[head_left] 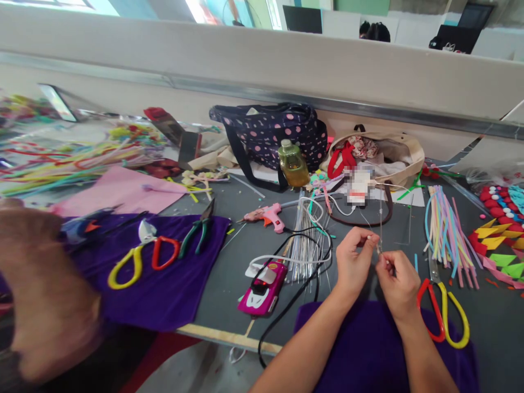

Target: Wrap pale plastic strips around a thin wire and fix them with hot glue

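I see my left hand and right hand close together above the dark grey surface, both pinched shut on one thin, pale wire that rises straight up from between them. The left fingers close on a tiny whitish bit at the wire; the right fingers grip just below it. What that bit is, I cannot tell.

Under my forearms lies a soft purple cloth. Just right of my right hand rest scissors with glossy loop handles, one red, one yellow. Beyond them lies a bundle of slim pastel sticks. To the left of my hands sit a shiny magenta toy car, a sheaf of clear thin rods and a looping black cable. A pink glue gun lies farther back, and a small plastic bottle of yellowish liquid stands before a navy bag dotted pink.

I can read no lettering anywhere; one label near the beige bag is blurred.
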Available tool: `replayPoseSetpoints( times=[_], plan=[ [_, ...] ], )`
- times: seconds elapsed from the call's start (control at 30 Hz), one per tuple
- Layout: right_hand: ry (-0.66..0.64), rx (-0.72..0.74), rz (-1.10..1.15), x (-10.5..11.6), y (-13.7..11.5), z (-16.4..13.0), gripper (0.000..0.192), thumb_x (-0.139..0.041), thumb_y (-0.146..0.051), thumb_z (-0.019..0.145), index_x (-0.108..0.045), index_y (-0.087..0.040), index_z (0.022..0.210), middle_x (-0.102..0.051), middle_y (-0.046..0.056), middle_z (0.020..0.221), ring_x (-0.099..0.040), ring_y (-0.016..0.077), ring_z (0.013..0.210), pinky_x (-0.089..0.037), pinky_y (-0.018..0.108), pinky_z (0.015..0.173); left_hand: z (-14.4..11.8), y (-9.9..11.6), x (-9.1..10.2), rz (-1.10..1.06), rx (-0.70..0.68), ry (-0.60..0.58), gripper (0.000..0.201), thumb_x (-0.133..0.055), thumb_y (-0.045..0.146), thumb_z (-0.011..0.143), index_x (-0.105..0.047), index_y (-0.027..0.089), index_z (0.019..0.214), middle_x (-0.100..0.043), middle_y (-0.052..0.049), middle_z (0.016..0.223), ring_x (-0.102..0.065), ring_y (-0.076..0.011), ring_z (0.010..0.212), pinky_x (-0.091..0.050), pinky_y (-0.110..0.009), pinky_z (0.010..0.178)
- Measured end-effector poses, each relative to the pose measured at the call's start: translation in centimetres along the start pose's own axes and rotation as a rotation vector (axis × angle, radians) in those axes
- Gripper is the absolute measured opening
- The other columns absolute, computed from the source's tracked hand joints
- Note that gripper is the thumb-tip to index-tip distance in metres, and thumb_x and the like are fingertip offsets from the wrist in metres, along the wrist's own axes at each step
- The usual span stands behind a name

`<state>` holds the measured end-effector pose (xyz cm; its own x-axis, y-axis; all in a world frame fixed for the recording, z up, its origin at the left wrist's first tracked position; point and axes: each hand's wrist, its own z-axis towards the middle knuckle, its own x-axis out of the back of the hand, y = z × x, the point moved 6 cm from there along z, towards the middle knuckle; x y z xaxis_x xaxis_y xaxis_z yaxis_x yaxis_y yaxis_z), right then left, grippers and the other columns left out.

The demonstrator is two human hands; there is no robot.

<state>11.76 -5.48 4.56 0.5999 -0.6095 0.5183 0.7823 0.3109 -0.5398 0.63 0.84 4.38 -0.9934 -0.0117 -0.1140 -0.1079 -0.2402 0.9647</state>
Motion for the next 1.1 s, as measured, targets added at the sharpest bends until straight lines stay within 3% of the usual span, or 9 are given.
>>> replayPoseSetpoints(
  times=[0.23, 0.37, 0.53, 0.67, 0.77, 0.87, 0.97, 1.1],
  plan=[
    [0.016, -0.088, 0.046, 0.2, 0.4, 0.0, 0.014, -0.052, -0.020, 0.088, -0.057, -0.019, 0.075, -0.052, -0.003, 0.061, -0.048, 0.0094, 0.052, -0.039, 0.021, 0.054, 0.3, -1.4, -0.2, -0.235, 0.199, 0.008, 0.019, -0.071, 0.034, 0.073, -0.067, 0.016, 0.069, -0.063, -0.001, 0.064, -0.057, -0.0130, 0.061, -0.046, -0.024, 0.063],
    [0.041, -0.250, 0.139, 0.5, 1.2, -0.2, 0.014, -0.056, -0.025, 0.085, -0.058, -0.019, 0.072, -0.053, -0.004, 0.060, -0.048, 0.0093, 0.051, -0.040, 0.020, 0.052, 0.4, -1.9, -0.4, -0.374, 0.309, 0.000, 0.022, -0.074, 0.035, 0.070, -0.067, 0.014, 0.069, -0.064, -0.002, 0.064, -0.057, -0.0118, 0.060, -0.047, -0.024, 0.064],
    [0.001, -0.508, 0.457, -0.2, 2.5, -0.6, 0.017, -0.060, -0.031, 0.083, -0.058, -0.019, 0.072, -0.049, -0.006, 0.054, -0.043, 0.0080, 0.043, -0.034, 0.019, 0.042, 0.5, -2.7, -1.2, -0.576, 0.448, -0.122, 0.024, -0.077, 0.033, 0.068, -0.066, 0.012, 0.070, -0.063, -0.001, 0.064, -0.055, -0.0090, 0.056, -0.045, -0.020, 0.059],
    [-0.065, -0.610, 0.760, -1.2, 2.8, -0.8, 0.018, -0.063, -0.032, 0.083, -0.055, -0.019, 0.073, -0.049, -0.007, 0.050, -0.043, 0.0071, 0.038, -0.032, 0.019, 0.039, 0.3, -3.2, -1.9, -0.738, 0.562, -0.237, 0.025, -0.080, 0.030, 0.064, -0.064, 0.012, 0.069, -0.058, 0.001, 0.060, -0.051, -0.0062, 0.051, -0.042, -0.018, 0.053],
    [-0.102, -0.604, 0.813, -1.5, 2.7, -0.9, 0.018, -0.063, -0.031, 0.083, -0.055, -0.019, 0.073, -0.048, -0.007, 0.050, -0.042, 0.0069, 0.038, -0.031, 0.019, 0.038, 0.0, -3.3, -2.3, -0.816, 0.631, -0.300, 0.029, -0.083, 0.031, 0.061, -0.063, 0.012, 0.071, -0.054, 0.004, 0.058, -0.044, -0.0035, 0.046, -0.039, -0.016, 0.049],
    [-0.095, -0.538, 0.649, -1.1, 2.4, -0.9, 0.016, -0.063, -0.030, 0.082, -0.057, -0.019, 0.073, -0.049, -0.007, 0.052, -0.042, 0.0069, 0.041, -0.032, 0.019, 0.040, 0.0, -3.2, -2.5, -0.791, 0.653, -0.324, 0.035, -0.083, 0.033, 0.060, -0.064, 0.012, 0.081, -0.052, 0.005, 0.058, -0.042, -0.0034, 0.045, -0.037, -0.016, 0.046],
    [-0.028, -0.393, 0.421, -0.2, 1.9, -0.6, 0.014, -0.061, -0.028, 0.084, -0.058, -0.019, 0.074, -0.051, -0.005, 0.057, -0.044, 0.0079, 0.047, -0.036, 0.019, 0.045, 0.4, -3.0, -1.9, -0.689, 0.559, -0.218, 0.038, -0.082, 0.033, 0.062, -0.059, 0.014, 0.086, -0.055, 0.005, 0.060, -0.045, -0.0048, 0.047, -0.039, -0.017, 0.048],
    [0.051, -0.156, 0.165, 0.5, 0.8, -0.2, 0.011, -0.056, -0.020, 0.086, -0.057, -0.019, 0.075, -0.053, -0.003, 0.062, -0.048, 0.0088, 0.052, -0.040, 0.021, 0.053, 0.7, -2.1, -0.7, -0.458, 0.335, -0.016, 0.036, -0.079, 0.032, 0.063, -0.049, 0.018, 0.077, -0.054, 0.006, 0.062, -0.046, -0.0063, 0.049, -0.040, -0.019, 0.049]
  ],
)
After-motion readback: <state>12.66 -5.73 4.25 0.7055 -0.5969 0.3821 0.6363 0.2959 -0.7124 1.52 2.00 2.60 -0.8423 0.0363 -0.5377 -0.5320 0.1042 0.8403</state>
